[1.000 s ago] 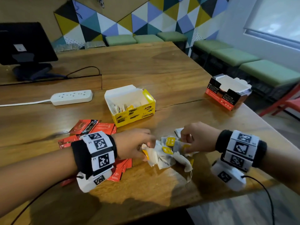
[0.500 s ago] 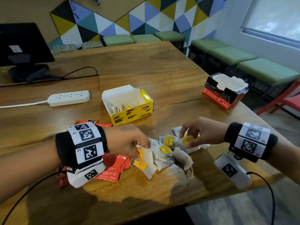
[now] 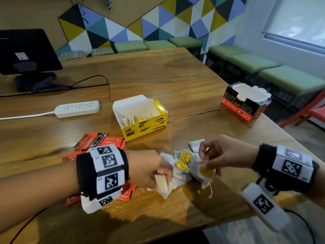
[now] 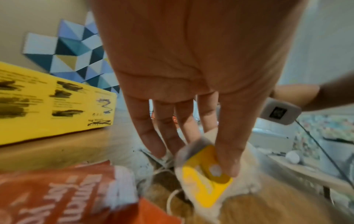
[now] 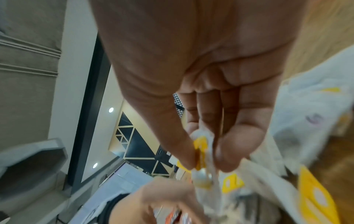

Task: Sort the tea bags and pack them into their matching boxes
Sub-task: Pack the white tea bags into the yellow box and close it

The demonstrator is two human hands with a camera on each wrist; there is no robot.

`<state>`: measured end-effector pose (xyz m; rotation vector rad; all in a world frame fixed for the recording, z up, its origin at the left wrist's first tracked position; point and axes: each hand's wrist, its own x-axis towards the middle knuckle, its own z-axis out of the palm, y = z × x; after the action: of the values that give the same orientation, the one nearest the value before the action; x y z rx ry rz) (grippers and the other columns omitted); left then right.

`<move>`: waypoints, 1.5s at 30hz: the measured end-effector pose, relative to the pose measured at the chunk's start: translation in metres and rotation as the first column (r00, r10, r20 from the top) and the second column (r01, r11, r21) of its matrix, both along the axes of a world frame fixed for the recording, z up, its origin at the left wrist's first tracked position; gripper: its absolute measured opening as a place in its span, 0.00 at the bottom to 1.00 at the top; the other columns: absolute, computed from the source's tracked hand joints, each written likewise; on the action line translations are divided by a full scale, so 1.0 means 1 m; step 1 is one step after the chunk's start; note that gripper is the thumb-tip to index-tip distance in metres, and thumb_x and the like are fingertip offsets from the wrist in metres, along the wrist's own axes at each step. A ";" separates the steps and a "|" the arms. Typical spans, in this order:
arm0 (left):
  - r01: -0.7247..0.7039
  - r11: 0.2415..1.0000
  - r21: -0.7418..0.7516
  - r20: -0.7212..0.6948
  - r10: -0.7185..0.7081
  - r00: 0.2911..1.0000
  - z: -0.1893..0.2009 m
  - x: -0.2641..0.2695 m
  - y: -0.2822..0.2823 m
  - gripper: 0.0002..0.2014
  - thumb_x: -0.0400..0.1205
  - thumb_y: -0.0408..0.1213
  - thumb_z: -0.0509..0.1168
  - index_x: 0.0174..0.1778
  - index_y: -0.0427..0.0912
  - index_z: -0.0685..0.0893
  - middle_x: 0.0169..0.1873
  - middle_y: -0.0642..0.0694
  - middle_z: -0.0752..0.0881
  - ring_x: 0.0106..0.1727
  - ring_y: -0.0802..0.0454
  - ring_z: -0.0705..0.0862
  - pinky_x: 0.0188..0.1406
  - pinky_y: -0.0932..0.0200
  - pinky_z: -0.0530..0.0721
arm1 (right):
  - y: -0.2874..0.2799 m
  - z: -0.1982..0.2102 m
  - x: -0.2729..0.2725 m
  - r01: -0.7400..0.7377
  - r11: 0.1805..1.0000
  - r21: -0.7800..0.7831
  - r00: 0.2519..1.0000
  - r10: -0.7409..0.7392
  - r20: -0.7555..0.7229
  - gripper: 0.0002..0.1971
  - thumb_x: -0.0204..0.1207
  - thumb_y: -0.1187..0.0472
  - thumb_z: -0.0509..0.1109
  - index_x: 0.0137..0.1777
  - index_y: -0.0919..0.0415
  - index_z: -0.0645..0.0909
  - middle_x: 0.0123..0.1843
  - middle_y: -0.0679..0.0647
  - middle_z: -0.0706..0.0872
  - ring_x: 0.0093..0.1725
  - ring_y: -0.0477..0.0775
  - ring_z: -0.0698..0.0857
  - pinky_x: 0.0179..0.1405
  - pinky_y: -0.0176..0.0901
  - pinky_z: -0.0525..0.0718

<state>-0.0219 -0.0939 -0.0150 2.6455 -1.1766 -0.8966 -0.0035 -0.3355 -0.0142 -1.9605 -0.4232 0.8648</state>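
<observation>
A heap of white tea bags with yellow tags (image 3: 182, 162) lies near the table's front edge. My left hand (image 3: 154, 175) pinches one of them, a white tea bag with a yellow tag (image 4: 205, 178), between thumb and fingers. My right hand (image 3: 211, 159) pinches another white tea bag (image 3: 202, 173) (image 5: 203, 171) from the right side of the heap. Red tea sachets (image 3: 105, 141) lie under and behind my left wrist. The open yellow box (image 3: 144, 127) holds several white bags. The open red and black box (image 3: 246, 104) stands far right.
A white power strip (image 3: 77, 108) with its cord lies left of the yellow box. A black monitor (image 3: 26, 51) stands at the back left. The table's edge (image 3: 281, 131) runs close behind my right hand; green benches line the wall beyond.
Both hands have drawn slightly apart over the heap. My left hand lifted a bag from the left side while my right hand took hold of one on the right.
</observation>
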 end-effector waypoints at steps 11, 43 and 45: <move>0.094 0.989 0.114 0.291 -0.124 0.949 -0.010 -0.012 -0.009 0.21 0.78 0.47 0.66 0.66 0.49 0.72 0.61 0.48 0.70 0.62 0.50 0.73 0.51 0.52 0.79 | 0.003 -0.020 -0.024 0.176 0.842 -0.509 0.887 0.089 0.453 0.27 0.59 0.45 0.79 0.51 0.49 0.68 0.46 0.49 0.82 0.42 0.48 0.80 0.43 0.43 0.81; -0.160 0.987 -0.026 0.145 0.162 0.976 -0.006 0.018 -0.038 0.20 0.76 0.49 0.69 0.58 0.40 0.82 0.56 0.42 0.77 0.58 0.46 0.76 0.60 0.48 0.77 | -0.002 0.000 0.013 -0.052 0.688 -0.724 0.749 0.506 0.427 0.23 0.66 0.49 0.76 0.61 0.48 0.75 0.54 0.44 0.79 0.53 0.44 0.72 0.52 0.35 0.69; -0.169 0.985 -0.026 0.136 0.171 0.976 -0.006 0.020 -0.039 0.20 0.76 0.48 0.69 0.57 0.38 0.82 0.56 0.40 0.80 0.57 0.44 0.78 0.58 0.49 0.78 | -0.006 0.002 0.016 -0.052 0.686 -0.725 0.723 0.527 0.447 0.15 0.72 0.54 0.72 0.59 0.49 0.79 0.49 0.41 0.79 0.52 0.43 0.73 0.50 0.32 0.67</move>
<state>-0.0021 -0.1328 -0.0212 2.7837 -0.9581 -0.6834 0.0129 -0.3419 -0.0127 -2.9502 -0.9744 0.5558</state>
